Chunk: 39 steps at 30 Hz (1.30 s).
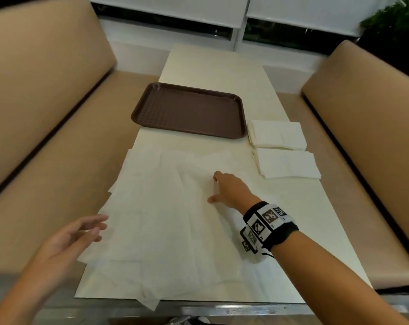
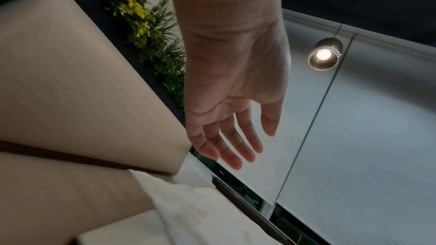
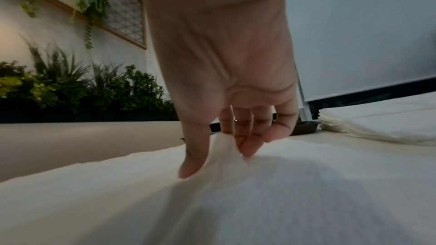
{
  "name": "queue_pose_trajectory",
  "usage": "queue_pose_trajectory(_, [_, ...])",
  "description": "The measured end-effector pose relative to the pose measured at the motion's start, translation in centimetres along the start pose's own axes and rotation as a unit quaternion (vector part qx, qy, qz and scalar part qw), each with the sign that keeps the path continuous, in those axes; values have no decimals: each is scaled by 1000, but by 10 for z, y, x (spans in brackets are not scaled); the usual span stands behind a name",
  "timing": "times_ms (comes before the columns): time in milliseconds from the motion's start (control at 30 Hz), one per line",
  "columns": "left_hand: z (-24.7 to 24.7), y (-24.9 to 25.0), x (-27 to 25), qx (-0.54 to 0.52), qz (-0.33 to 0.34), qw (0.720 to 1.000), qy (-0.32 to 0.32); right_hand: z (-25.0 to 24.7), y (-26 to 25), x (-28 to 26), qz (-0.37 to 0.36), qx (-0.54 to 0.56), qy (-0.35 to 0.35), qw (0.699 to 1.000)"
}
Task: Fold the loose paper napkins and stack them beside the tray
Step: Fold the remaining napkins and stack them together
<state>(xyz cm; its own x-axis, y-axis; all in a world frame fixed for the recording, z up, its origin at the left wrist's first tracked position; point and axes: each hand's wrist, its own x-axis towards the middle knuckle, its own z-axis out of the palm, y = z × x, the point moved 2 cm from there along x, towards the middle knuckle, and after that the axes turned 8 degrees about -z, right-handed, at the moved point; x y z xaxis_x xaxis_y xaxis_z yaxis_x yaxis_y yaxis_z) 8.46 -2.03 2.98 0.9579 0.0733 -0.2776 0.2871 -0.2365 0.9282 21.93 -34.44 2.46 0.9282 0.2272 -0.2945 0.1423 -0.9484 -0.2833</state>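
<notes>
Several loose white napkins [image 1: 163, 219] lie spread and overlapping over the near half of the cream table [image 1: 213, 64]. My right hand [image 1: 212, 188] reaches onto them; in the right wrist view its thumb and fingers [image 3: 216, 161] pinch up a ridge of one loose napkin [image 3: 212, 202]. My left hand [image 1: 98, 227] hovers with fingers straight at the left edge of the sheets, holding nothing [image 2: 253, 148]. The brown tray [image 1: 187, 89] lies empty beyond. Two stacks of folded napkins [image 1: 277, 136] [image 1: 288, 164] sit to its right.
Tan padded benches flank the table on the left [image 1: 46, 113] and right [image 1: 363, 137]. Some napkins overhang the table's left and near edges [image 1: 149, 303]. A green plant [image 1: 398, 24] stands at the far right, with window blinds behind the table.
</notes>
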Motion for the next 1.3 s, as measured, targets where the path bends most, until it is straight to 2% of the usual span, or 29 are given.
queue_pose_trajectory(167, [-15, -21, -10, -4, -12, 1000, 28, 4, 1, -8, 34, 64, 17, 997])
queue_pose_trajectory(300, [-22, -19, -12, -10, -6, 999, 43, -4, 14, -19, 82, 196, 24, 977])
queue_pose_trajectory(467, [-20, -1, -14, -12, 30, 997, 66, -3, 21, -32, 78, 277, 59, 956])
queue_pose_trajectory(567, [-13, 7, -16, -25, 45, 996, 68, -6, 20, -38, 57, 299, 84, 949])
queue_pose_trajectory(800, [10, 26, -17, -41, 56, 997, 37, -12, 16, -49, -17, 231, 124, 965])
queue_pose_trajectory(967, [33, 40, -14, -29, 76, 995, 61, -33, 2, -67, -131, 197, 188, 953])
queue_pose_trajectory(1067, [48, 53, -4, 3, 92, 995, 47, -64, -13, -85, -202, 349, 132, 906])
queue_pose_trajectory(1133, [61, 68, 3, -11, 97, 995, 26, -88, -21, -99, -221, 472, 125, 844])
queue_pose_trajectory(1200, [75, 85, 10, -14, 102, 995, 1, -109, -23, -111, -231, 583, 128, 768])
queue_pose_trajectory(1233, [83, 94, 13, -11, 105, 994, -12, -118, -24, -116, -240, 610, 136, 742])
queue_pose_trajectory(1300, [94, 111, 25, -38, 99, 994, -39, -132, -21, -121, -250, 639, 157, 710])
